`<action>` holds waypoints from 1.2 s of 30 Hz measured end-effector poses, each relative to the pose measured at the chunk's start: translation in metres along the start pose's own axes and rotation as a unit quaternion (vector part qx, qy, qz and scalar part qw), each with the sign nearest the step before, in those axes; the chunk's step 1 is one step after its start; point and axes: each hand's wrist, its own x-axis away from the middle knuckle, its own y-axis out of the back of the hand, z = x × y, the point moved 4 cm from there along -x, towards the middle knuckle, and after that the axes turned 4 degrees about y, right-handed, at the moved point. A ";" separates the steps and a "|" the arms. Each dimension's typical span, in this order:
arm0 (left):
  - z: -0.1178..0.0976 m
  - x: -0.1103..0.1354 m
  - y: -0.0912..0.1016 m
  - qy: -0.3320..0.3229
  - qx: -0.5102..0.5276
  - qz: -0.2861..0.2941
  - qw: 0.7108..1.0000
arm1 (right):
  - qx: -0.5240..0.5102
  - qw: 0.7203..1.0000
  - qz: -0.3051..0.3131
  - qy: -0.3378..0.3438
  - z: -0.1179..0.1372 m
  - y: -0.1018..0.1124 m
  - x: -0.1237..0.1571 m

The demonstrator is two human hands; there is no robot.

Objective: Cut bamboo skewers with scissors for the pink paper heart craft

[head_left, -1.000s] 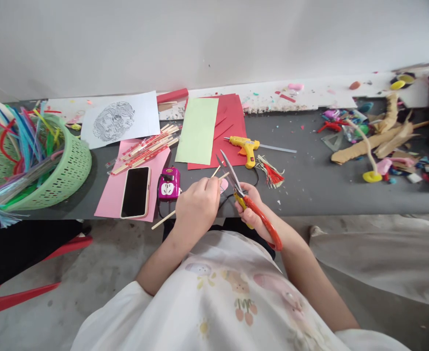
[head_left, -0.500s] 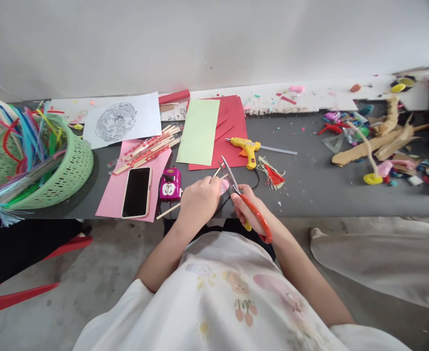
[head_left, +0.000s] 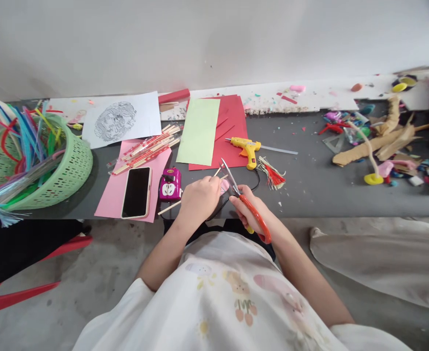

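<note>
My left hand [head_left: 200, 197] is closed around a thin wooden stick [head_left: 169, 208], which runs out below it to the left and shows a short tip past the fingers. In my right hand [head_left: 246, 204] are scissors [head_left: 251, 210] with red-orange handles and a bit of yellow. Their metal blades point up and away, parted slightly, close beside the left fingers and the stick's tip. Whether the blades touch the stick, I cannot tell. A small pink round thing [head_left: 224, 186] shows between the left hand and the blades.
Beyond the hands lie a yellow glue gun [head_left: 246, 147], a red-and-cream tassel [head_left: 272, 174], green paper [head_left: 198, 131] and red paper [head_left: 232, 109]. Leftward are a purple socket block [head_left: 171, 184], a phone [head_left: 136, 193], wrapped chopsticks [head_left: 146, 150] and a green basket [head_left: 73, 163]. Craft scraps [head_left: 378, 141] cover the right.
The scissors and my right hand have shifted very slightly, with the blade tips a little lower. My left hand still grips the stick in nearly the same place.
</note>
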 end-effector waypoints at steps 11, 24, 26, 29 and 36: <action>0.005 -0.002 -0.001 0.002 0.049 0.028 0.998 | 0.027 1.000 0.008 0.003 0.006 0.006 0.002; 0.012 -0.003 0.002 -0.023 0.066 0.028 0.997 | 0.034 0.999 0.004 -0.009 0.009 0.004 0.004; 0.013 -0.003 0.003 -0.023 0.072 0.037 0.996 | 0.034 0.999 0.004 -0.006 0.010 0.005 0.005; 0.011 -0.002 0.003 -0.022 0.076 0.045 0.996 | 0.029 0.999 0.014 -0.012 0.009 0.006 0.006; 0.003 0.005 0.001 0.019 0.019 0.007 1.000 | 0.005 1.000 0.004 0.010 0.004 0.003 0.006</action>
